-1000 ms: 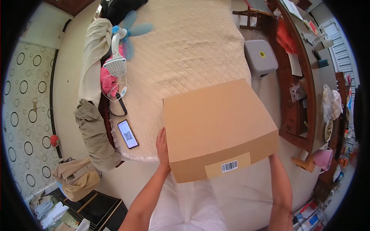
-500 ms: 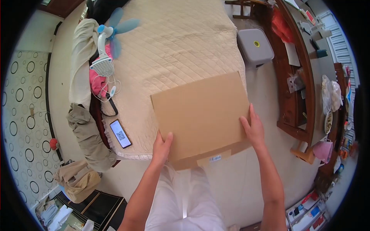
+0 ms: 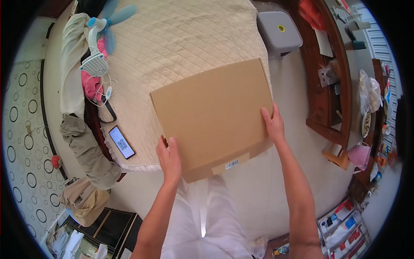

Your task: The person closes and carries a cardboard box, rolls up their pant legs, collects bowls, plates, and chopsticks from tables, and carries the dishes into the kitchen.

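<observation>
Cardboard box (image 3: 211, 114), clamped between left hand (image 3: 170, 159) and right hand (image 3: 274, 125), wants even pressure, though bed (image 3: 189, 43) contact is unclear.

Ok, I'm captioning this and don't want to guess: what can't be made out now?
In the head view:
Contents of the cardboard box: hidden by its closed top.
Whether it touches the bed underneath: hidden by the box.
Any digits by the barcode: too small.
The bed's far end: cut off by the top edge.
The person's feet: behind the box.
</observation>
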`<state>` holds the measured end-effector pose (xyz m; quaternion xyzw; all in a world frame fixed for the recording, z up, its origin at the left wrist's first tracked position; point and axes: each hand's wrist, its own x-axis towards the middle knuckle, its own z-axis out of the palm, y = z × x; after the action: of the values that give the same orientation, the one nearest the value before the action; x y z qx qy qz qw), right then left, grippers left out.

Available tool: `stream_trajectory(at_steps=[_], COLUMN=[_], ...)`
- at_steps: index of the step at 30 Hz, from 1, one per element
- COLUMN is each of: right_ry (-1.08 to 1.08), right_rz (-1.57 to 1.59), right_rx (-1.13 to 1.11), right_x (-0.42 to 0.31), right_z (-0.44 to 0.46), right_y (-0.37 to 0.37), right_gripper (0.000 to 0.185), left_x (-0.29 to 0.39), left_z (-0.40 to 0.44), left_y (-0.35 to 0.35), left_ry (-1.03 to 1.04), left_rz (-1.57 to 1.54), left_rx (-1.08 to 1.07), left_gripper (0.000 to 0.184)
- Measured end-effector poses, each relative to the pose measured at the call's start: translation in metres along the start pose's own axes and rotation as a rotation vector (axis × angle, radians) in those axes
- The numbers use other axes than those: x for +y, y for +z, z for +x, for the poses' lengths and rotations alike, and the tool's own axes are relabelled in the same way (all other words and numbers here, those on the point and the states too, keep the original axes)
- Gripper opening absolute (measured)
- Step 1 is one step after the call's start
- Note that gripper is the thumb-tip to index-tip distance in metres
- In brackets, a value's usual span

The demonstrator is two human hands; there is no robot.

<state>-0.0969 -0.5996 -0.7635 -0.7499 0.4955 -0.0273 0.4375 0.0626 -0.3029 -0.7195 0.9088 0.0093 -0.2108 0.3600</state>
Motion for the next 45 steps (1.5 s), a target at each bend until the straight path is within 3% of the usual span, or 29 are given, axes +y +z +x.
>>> stream_trajectory(at_steps=[3, 5, 6, 10, 12, 16, 22, 24, 28, 31, 33, 36, 38, 45], right_ry=[-0.021, 0.045, 0.048, 0.040, 0.073, 0.086, 0.074, 0.053, 0.153, 0.223, 0.243, 0.339, 0.363, 0.450], right_rz=[0.059, 0.064, 0.070, 0.095, 0.109, 0.124, 0.137, 0.128, 0.261, 0.287, 0.317, 0.390, 0.415, 0.711], right_rx=[-0.060, -0.098, -0.098, -0.108, -0.140, -0.141, -0.138, -0.129, -0.223, -0.269, -0.265, -0.323, -0.429, -0.291], right_x=[0.002, 0.001, -0.001, -0.004, -0.006, -0.008, -0.004, 0.000, 0.002, 0.000, 0.000, -0.002, 0.001, -0.017], right_z=[0.006, 0.005, 0.006, 0.005, 0.005, 0.004, 0.005, 0.007, 0.011, 0.008, 0.006, -0.005, -0.025, -0.188], right_y=[-0.002, -0.003, -0.002, -0.007, -0.007, -0.008, -0.006, -0.006, -0.011, -0.011, -0.012, -0.014, -0.014, -0.047], right_gripper=[0.055, 0.055, 0.055, 0.057, 0.058, 0.060, 0.063, 0.063, 0.069, 0.073, 0.074, 0.078, 0.082, 0.079], left_x=[-0.001, -0.002, -0.004, -0.007, -0.007, 0.002, -0.017, -0.011, -0.023, -0.060, -0.070, -0.070, -0.066, 0.003], left_z=[-0.028, -0.047, -0.051, -0.045, -0.046, -0.044, -0.037, -0.039, -0.036, -0.013, -0.002, 0.013, 0.029, 0.016], left_y=[-0.019, -0.020, -0.014, -0.007, -0.005, -0.006, -0.003, 0.001, 0.015, 0.014, 0.007, -0.008, -0.023, -0.112], left_ry=[-0.097, -0.295, -0.214, -0.222, -0.137, -0.188, -0.152, -0.049, -0.012, -0.120, -0.309, -0.421, -0.456, -0.581], left_rz=[-0.081, -0.241, -0.204, -0.106, -0.167, -0.282, -0.035, 0.109, 0.046, -0.043, -0.518, -0.627, -0.654, -0.454], left_rx=[0.006, -0.134, -0.050, -0.101, -0.046, -0.078, -0.093, 0.032, 0.189, 0.001, -0.355, -0.488, -0.594, -0.812], left_gripper=[0.048, 0.037, 0.031, 0.030, 0.029, 0.029, 0.028, 0.031, 0.042, 0.054, 0.059, 0.066, 0.068, 0.070])
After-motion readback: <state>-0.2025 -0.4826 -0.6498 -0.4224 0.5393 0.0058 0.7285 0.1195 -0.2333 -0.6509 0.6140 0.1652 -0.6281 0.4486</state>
